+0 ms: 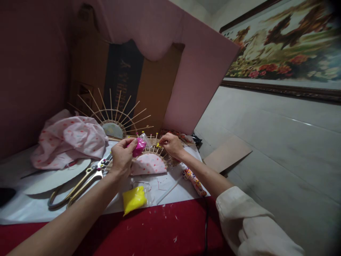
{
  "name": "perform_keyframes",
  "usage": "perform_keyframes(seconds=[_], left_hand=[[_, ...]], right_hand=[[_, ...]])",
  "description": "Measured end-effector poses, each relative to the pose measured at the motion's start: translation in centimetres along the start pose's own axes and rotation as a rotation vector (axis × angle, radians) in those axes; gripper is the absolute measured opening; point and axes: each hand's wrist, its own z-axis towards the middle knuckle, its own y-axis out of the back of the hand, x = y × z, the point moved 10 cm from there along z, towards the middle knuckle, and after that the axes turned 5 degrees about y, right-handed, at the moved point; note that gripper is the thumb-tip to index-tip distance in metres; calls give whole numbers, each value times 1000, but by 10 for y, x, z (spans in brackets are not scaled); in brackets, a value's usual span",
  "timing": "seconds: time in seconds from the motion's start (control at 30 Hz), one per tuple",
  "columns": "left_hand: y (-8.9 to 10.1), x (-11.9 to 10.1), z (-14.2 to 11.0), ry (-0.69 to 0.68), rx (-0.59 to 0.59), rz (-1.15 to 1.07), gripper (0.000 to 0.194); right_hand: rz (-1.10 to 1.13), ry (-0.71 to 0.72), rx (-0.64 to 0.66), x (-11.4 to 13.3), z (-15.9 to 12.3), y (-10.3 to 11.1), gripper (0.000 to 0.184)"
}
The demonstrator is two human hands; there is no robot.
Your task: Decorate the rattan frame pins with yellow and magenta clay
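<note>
My left hand (122, 156) is closed round a small bag of bright pink clay (139, 145). My right hand (172, 144) pinches a tiny yellow piece (159, 145) at the tip of a stick. Between the hands lies a half-round woven piece (148, 163) covered in pink dotted cloth, with thin sticks fanning from its rim. Some stick tips carry small coloured beads.
A yellow clay bag (134, 200) lies near the front on white paper (26, 204). Large brass scissors (77, 186) lie at the left. Behind stand a round sunburst mirror (113, 128), pink dotted cloth (70, 140) and a cardboard backdrop (154, 81). A patterned tool (194, 182) lies at the right.
</note>
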Motion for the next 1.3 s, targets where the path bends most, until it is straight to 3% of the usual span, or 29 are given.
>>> perform_keyframes(seconds=[0.27, 0.47, 0.67, 0.77, 0.87, 1.3], left_hand=[[0, 1, 0, 2, 6, -4, 30], [0, 0, -1, 12, 2, -3, 32], [-2, 0, -2, 22, 3, -2, 34], [-2, 1, -2, 23, 10, 2, 34], [-2, 1, -2, 22, 10, 3, 33], [-1, 2, -1, 37, 0, 9, 33]], right_hand=[[-14, -23, -5, -7, 3, -10, 7], [37, -22, -18, -6, 0, -4, 7], [42, -86, -62, -16, -2, 8, 27], [49, -154, 2, -29, 0, 0, 54], [73, -219, 77, -41, 2, -11, 70], [164, -299, 130, -56, 8, -27, 73]])
